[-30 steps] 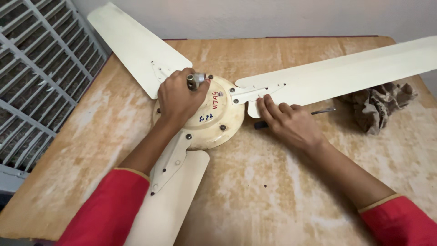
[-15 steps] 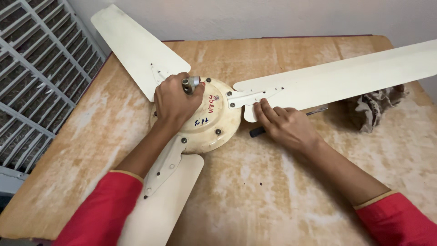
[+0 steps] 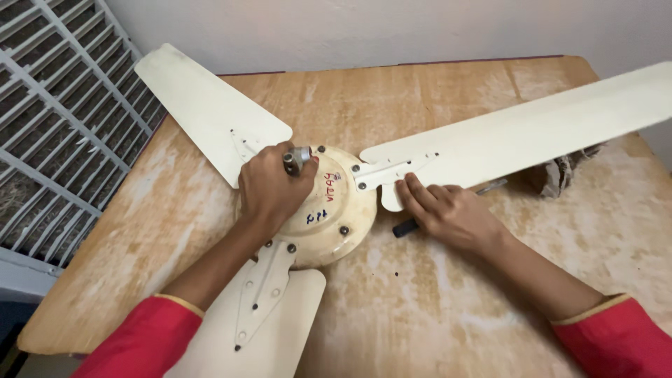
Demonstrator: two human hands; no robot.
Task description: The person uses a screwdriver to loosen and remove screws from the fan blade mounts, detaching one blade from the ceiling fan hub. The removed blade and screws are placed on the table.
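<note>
Left hand (image 3: 269, 185) stays clamped on the cream round fan motor's metal shaft (image 3: 296, 159). Right hand (image 3: 448, 213), fingers flat and empty, has slid along the long cream metal blade (image 3: 518, 136), hiding more of the black-handled screwdriver (image 3: 404, 227).

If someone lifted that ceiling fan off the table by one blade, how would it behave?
Probably awkward. The blade looks thin and long, so it would likely flex. The round motor housing where all three blades meet probably carries most of the weight, so it would sag. The left hand grips its centre shaft, a likelier hold.

matt cream metal fan blades (image 3: 518, 122), worn wooden table (image 3: 434, 301)
</note>
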